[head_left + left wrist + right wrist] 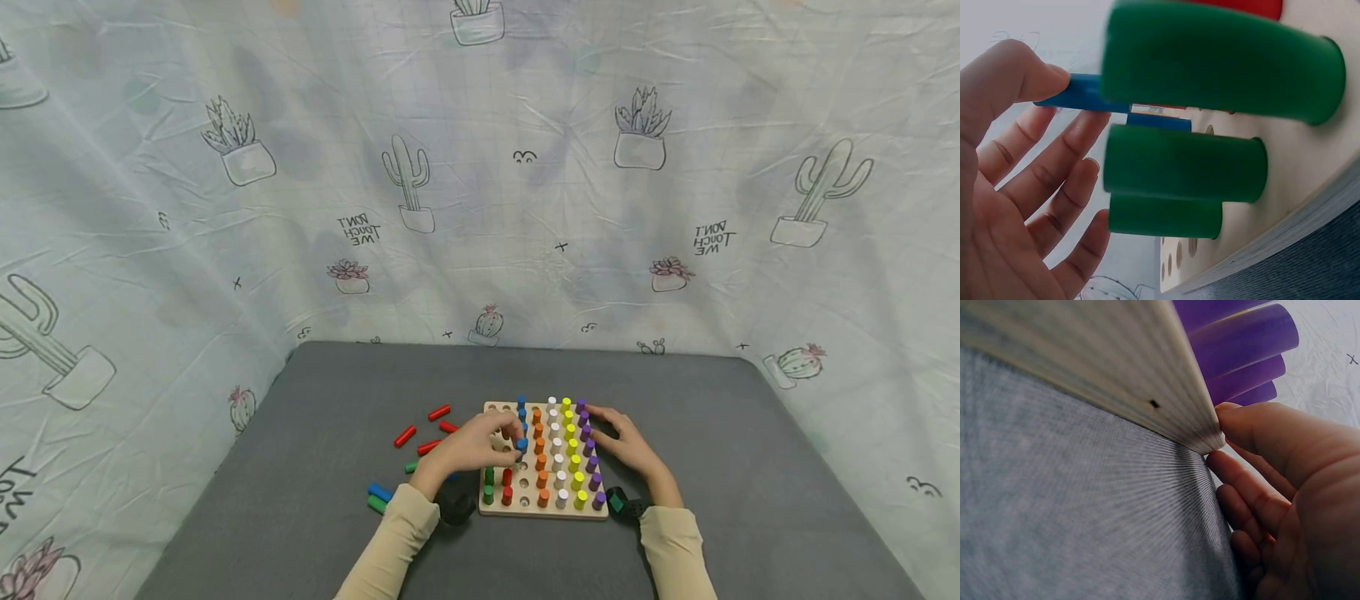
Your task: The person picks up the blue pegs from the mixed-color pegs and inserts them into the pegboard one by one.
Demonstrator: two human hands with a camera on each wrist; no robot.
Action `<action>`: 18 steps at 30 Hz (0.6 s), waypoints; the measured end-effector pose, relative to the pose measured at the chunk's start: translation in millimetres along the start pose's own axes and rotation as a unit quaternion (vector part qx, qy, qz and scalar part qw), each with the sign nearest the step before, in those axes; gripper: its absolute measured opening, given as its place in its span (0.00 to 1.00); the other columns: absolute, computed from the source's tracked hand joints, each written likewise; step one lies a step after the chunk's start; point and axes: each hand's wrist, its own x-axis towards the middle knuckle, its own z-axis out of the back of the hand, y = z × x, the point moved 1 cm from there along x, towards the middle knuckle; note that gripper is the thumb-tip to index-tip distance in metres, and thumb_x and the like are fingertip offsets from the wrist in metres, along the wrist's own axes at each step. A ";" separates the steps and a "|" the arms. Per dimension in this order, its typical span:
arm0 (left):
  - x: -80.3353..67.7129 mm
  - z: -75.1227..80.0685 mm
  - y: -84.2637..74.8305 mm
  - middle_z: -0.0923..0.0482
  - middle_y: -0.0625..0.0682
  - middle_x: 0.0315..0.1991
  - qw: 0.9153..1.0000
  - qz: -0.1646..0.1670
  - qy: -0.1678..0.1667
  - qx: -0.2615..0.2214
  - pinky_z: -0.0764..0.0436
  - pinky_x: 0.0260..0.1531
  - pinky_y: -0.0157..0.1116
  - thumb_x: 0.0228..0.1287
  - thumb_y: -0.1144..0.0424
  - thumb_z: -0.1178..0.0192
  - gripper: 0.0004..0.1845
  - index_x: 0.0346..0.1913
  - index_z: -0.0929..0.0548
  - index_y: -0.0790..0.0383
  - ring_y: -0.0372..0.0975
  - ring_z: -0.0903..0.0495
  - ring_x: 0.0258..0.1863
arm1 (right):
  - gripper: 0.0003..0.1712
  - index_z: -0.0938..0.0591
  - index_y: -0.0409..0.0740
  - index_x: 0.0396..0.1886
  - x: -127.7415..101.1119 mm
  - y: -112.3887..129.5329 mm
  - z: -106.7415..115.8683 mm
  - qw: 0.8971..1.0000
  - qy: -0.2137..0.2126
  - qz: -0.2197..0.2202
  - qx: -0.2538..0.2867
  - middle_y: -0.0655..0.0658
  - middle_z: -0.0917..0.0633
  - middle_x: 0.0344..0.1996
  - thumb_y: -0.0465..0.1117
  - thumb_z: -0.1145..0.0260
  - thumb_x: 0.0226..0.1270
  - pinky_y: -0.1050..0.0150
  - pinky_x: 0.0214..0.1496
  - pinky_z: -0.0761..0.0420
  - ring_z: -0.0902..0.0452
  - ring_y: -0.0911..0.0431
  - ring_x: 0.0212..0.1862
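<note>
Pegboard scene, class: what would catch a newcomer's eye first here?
The wooden pegboard at the centre of the grey table, packed with rows of coloured pegs. The left hand pinches a blue peg over the board while the right hand steadies its right edge. Loose red pegs lie to the left.

Grey table mat [750, 467] at centre. Cactus-print sheet [525, 167] from 9 through 12 to 3 o'clock. Loose red pegs [405, 436], 9 o'clock of board.

Head view down over the pegboard [543, 508]; both wrist views close at its edges.
</note>
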 end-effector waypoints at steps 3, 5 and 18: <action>0.9 -2.1 1.9 0.27 0.40 0.37 1.000 -0.009 0.003 0.008 0.26 0.43 0.36 0.60 0.56 0.40 0.06 0.38 0.25 0.50 0.40 0.27 0.40 | 0.26 0.30 0.32 0.61 1.6 -11.7 -2.0 1.000 0.002 -0.002 -0.018 0.30 0.28 0.58 0.35 0.40 0.63 0.36 0.59 0.41 0.37 0.35 0.60; 1.5 -3.3 2.9 0.27 0.40 0.37 1.000 -0.012 0.005 0.014 0.26 0.43 0.35 0.61 0.56 0.39 0.07 0.38 0.24 0.52 0.39 0.27 0.41 | 0.26 0.30 0.35 0.61 3.6 -23.2 -3.8 1.000 0.001 -0.003 -0.026 0.32 0.28 0.59 0.36 0.40 0.64 0.37 0.59 0.41 0.37 0.37 0.60; 3.0 -8.8 6.1 0.25 0.39 0.37 0.999 0.011 0.023 0.032 0.25 0.40 0.30 0.59 0.55 0.37 0.07 0.37 0.23 0.50 0.34 0.25 0.41 | 0.26 0.30 0.29 0.60 0.2 -2.6 -0.8 1.000 0.002 -0.003 -0.016 0.28 0.29 0.58 0.33 0.40 0.63 0.36 0.59 0.43 0.38 0.34 0.60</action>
